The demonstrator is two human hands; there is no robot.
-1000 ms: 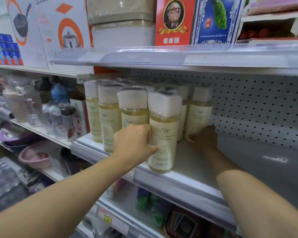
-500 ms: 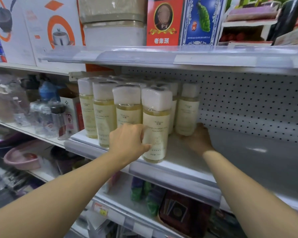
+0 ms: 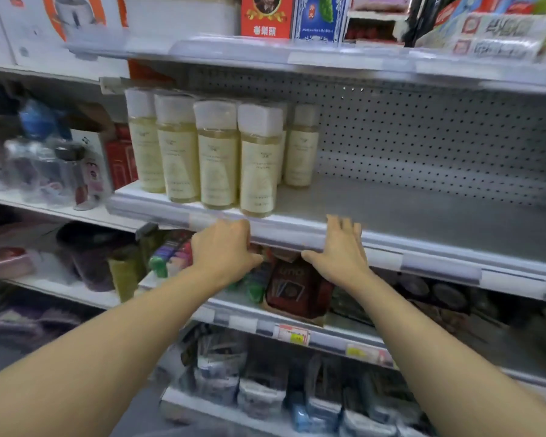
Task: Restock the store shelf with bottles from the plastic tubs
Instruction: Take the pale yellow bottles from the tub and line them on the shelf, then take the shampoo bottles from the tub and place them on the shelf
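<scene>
At the front lip of the shelf (image 3: 297, 230), both hands are being held empty: the left hand (image 3: 224, 250) is being kept loosely curled just below the lip, gripping nothing, while the right hand (image 3: 341, 247) is being spread flat and open against the lip, fingers reaching over it. On the shelf's left part, the bottles (image 3: 259, 162) are being kept upright in tight rows, touching side by side, labels facing out, presumably so that stock is being fronted for shoppers. Tall, flat-sided clear plastic is being shown, pale yellow liquid inside, with broad white caps and cream labels. To the right of the bottles, bare grey metal is being left open for more, backed by a perforated panel (image 3: 423, 130). No plastic tubs are being shown in view
</scene>
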